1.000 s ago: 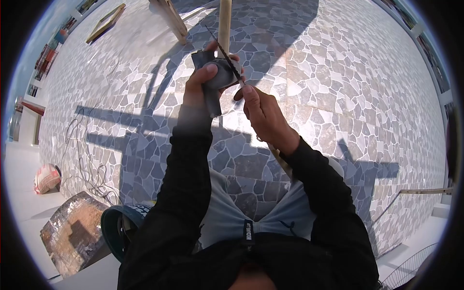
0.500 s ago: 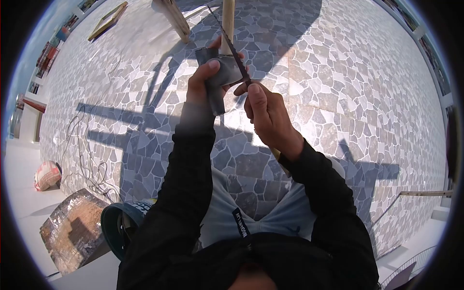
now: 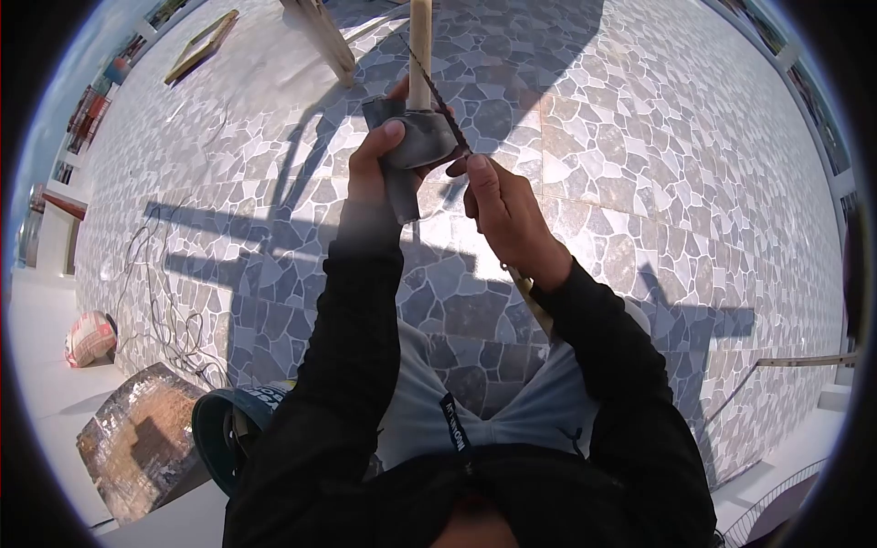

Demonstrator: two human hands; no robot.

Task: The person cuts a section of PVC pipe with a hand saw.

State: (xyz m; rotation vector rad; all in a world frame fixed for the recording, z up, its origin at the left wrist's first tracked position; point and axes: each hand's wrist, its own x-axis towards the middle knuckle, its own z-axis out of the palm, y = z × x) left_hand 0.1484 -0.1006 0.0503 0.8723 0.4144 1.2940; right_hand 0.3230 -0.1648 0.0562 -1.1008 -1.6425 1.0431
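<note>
- our left hand (image 3: 373,157) is closed firmly around the grey fitting (image 3: 429,139), and our right hand (image 3: 507,212) pinches the near end of a thin serrated blade (image 3: 444,108); neither grip is wide.
- the grey fitting sits at twelve o'clock, raised in front of us over the tiled floor (image 3: 621,155), with our left hand at its nine o'clock side and our right hand near its four o'clock side.
- we judge that the left hand wraps the body to steady it, leaving its right flank clear for the serrated blade, which slants from our right hand up towards eleven o'clock.
- holding the serrated blade by its near end probably keeps its length free; whether it touches the grey fitting, we cannot tell.
- the grey fitting looks smooth and rounded in the middle, with a faint sheen, and darker stubs stick out at about ten and seven o'clock.
- a pale pole (image 3: 419,55) meets its upper edge in our view; we cannot tell whether it enters the grey fitting or passes behind.
- a yellowish piece (image 3: 532,306) shows under our right wrist; we cannot tell if it is held.
- a dark green bucket (image 3: 203,416) stands at eight o'clock.
</note>
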